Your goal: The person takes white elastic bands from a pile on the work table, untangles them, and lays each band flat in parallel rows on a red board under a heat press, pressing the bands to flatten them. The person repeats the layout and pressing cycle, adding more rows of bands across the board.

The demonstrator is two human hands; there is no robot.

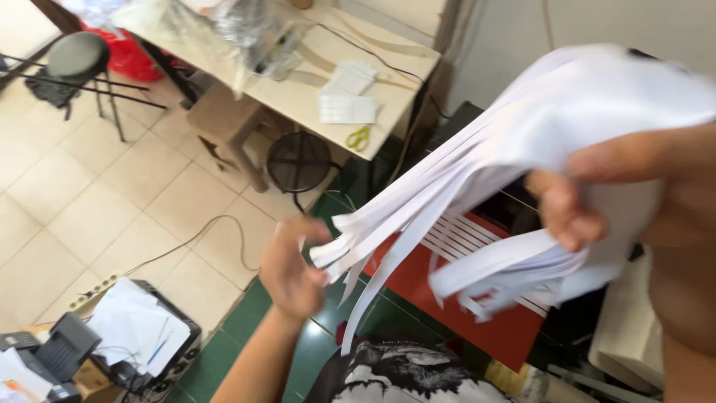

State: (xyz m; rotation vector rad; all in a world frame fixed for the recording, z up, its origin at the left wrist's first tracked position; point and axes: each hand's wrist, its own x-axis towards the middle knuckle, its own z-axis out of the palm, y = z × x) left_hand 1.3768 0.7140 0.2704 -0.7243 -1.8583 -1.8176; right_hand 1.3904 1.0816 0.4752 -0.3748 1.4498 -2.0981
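Head view: the right hand [597, 194], close to the lens at the right edge, gripped a thick bundle of white paper strips [477, 186], fingers curled shut around its upper end. The strips fanned down and left from that grip, loose ends splayed and partly motion-blurred. The left hand [291, 269] sat at the loose ends, thumb and fingers pinched on the tips of a few strips; exactly how many could not be told.

The bundle was held in mid-air, carried by nothing, above a red flat piece [462, 298] with more white strips lying on it. Black equipment behind it was mostly hidden by the paper.

Judgement: the step in hand looked like gathering or straightening the strips, right hand anchoring, left hand combing the free ends. A next move would call for keeping the right grip firm while the left drew along the lengths without tearing or dropping the thin ends.

Surroundings: a wooden table [388, 67] stood at top centre, with yellow-handled scissors [359, 137] near its front edge, small white sheets [347, 101] mid-table and a clear plastic bag [246, 30] at its far left corner. A black stool [298, 160] stood just below the table's front edge, another stool [78, 56] at top left. A printer [142, 336] with loose paper sat at bottom left on the tiled floor [89, 201]. A cable [201, 239] ran across the tiles.
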